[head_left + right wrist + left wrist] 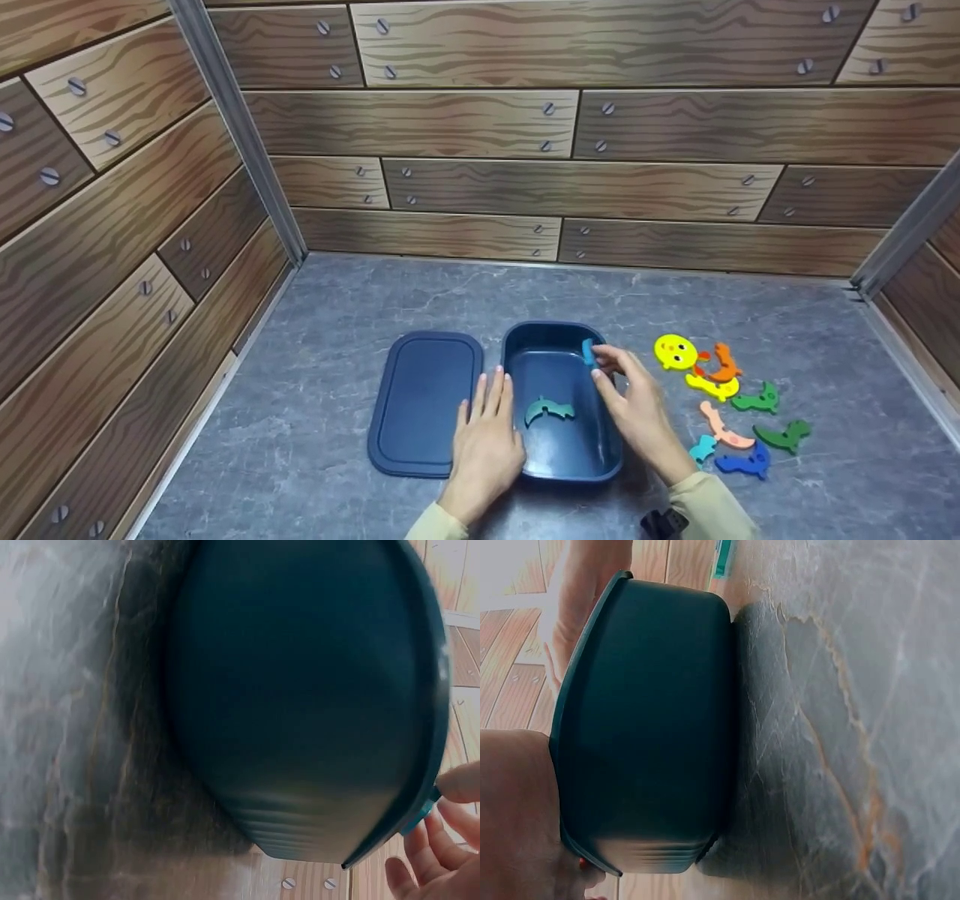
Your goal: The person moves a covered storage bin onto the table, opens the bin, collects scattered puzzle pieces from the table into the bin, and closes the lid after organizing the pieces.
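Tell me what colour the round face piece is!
Bright yellow; the round face piece shows best in the head view.

walls [450,124]: brown wood-plank pattern, screw heads [548,109] | corner strips [242,127]: grey | tabletop [337,300]: grey, marbled

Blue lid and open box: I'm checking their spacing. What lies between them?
In the head view, the left hand covers the nearer part of the gap between blue lid and open box; farther off, a strip of grey tabletop is bare.
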Available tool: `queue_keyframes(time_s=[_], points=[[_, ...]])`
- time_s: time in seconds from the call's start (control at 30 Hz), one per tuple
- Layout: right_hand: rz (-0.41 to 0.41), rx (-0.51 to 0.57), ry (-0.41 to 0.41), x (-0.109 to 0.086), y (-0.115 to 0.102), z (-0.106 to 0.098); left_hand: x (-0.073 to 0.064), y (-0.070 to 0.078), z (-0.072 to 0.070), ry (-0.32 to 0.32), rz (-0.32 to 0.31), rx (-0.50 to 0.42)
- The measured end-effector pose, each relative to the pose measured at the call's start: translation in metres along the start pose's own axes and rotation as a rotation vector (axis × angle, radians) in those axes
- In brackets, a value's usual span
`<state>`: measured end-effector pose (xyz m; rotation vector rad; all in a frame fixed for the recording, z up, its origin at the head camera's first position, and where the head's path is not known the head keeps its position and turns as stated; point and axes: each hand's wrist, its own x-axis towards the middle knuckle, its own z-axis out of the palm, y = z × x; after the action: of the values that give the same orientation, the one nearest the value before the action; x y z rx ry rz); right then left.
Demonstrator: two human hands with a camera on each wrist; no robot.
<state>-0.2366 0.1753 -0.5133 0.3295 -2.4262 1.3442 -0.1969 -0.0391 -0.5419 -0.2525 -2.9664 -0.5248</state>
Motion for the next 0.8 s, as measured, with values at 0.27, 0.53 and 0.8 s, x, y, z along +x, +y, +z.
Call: queue_keyframes(time_s=[0.27,0.53,0.8], points=[[-0.086,-0.068,-0.041,0.008,0.001,0.005,0.0,0.001,0.0,-0.008,0.002,0.003],[-0.133,-0.126,-0.122,0.013,-0.002,0.006,0.001,0.003,-0.001,-0.029,-0.008,-0.018],[-0.192,-0.196,-0.222,0.02,-0.001,0.009,0.001,0.002,-0.001,-0.036,-0.012,-0.013]])
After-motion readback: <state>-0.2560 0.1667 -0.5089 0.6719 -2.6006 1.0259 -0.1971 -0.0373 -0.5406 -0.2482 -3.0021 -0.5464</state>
